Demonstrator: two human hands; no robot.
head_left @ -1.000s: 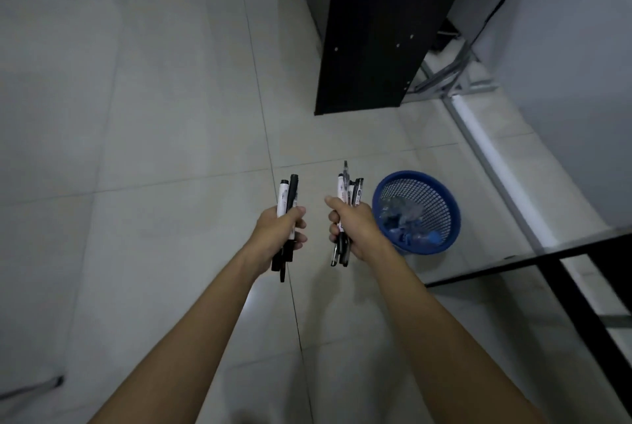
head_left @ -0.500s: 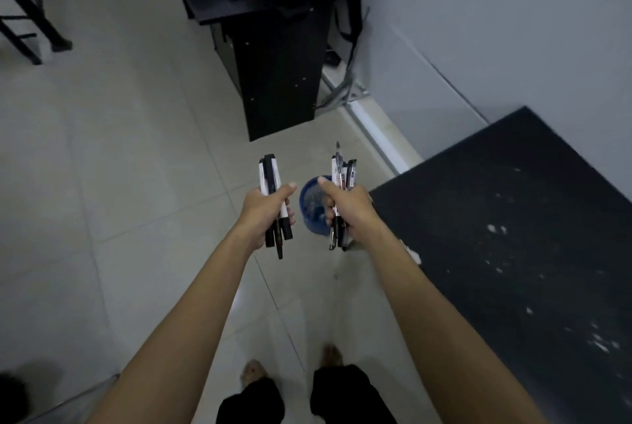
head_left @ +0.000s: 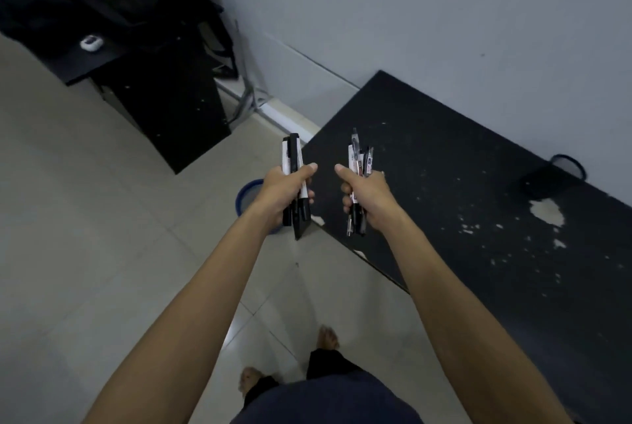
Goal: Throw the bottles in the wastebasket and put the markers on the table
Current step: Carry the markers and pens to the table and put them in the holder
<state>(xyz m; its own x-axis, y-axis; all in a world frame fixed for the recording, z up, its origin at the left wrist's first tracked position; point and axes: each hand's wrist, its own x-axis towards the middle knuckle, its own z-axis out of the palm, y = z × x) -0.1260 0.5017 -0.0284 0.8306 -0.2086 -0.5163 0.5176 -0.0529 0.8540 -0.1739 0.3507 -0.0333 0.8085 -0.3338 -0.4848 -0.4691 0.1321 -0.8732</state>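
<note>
Left hand grips 2 or perhaps 3 markers; right hand clutches a pen bundle over the table.

A plain office-like room: black table against a grey wall, tiled floor.

I count 2 hands: my left hand grips about 3 markers, my right hand a bundle I cannot count exactly. 1 blue wastebasket, 2 black tables.
</note>
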